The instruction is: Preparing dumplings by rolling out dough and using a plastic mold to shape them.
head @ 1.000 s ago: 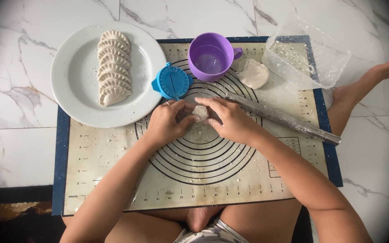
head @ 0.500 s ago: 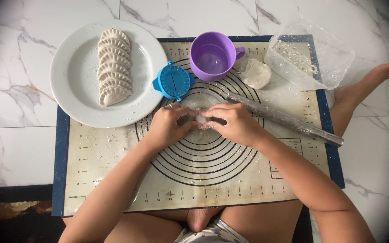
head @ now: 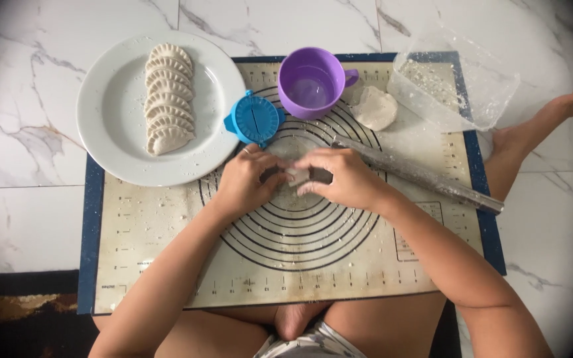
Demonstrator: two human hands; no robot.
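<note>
Person sits on the marble floor w/ a pastry mat point(head: 167, 265) across the lap. Both hands meet over the mat's ring markings, just below centre-top. Left hand point(head: 247, 182) and right hand point(head: 339, 178) pinch a small pale dough piece point(head: 298, 176) between fingertips, fingers curled narrow around it; piece sits just above the mat, mostly hidden by the fingers. Blue dumpling press point(head: 254, 119) lies shut right above the left hand, touching the white plate point(head: 117, 142). Plate holds a row of folded dumplings point(head: 167, 99). Purple cup point(head: 312, 83) stands beside the press. Dough lump point(head: 375, 108) next to the cup. Rolling pin point(head: 426, 178) lies slanted by the right hand. Clear plastic tub point(head: 455, 83) at top right corner.
</note>
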